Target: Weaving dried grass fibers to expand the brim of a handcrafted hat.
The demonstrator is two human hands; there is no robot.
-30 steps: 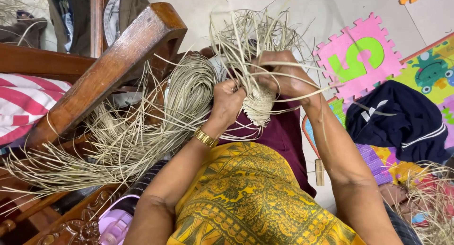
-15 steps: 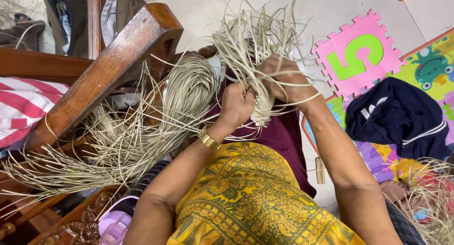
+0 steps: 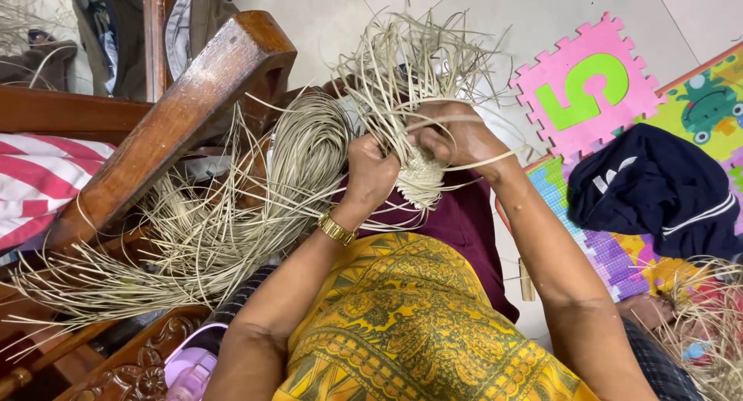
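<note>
- Since the earlier picture, my left hand [image 3: 370, 173] has come a little lower and nearer to me, and my right hand [image 3: 457, 138] sits more over the top of the woven piece [image 3: 422, 176].
- Nearest to me are my yellow printed cloth [image 3: 402, 323] and the gold bracelet [image 3: 336, 229] on my left wrist.
- My left hand is clenched around a bunch of pale strips just beside the woven piece, and it keeps them tight.
- My right hand grasps the top of the woven piece; one strip [image 3: 495, 159] loops around its wrist side. I cannot see its fingertips.
- The woven piece hangs between both hands, above my maroon cloth [image 3: 464, 231].
- To do this step well, I think I must pull each strip evenly and keep the loose ends [image 3: 410, 53] apart, so they do not tangle.
- Further left lies the big coil of strips [image 3: 302, 161] against the wooden chair arm [image 3: 178, 122].
- Far right is the pink foam mat [image 3: 588, 83].
</note>
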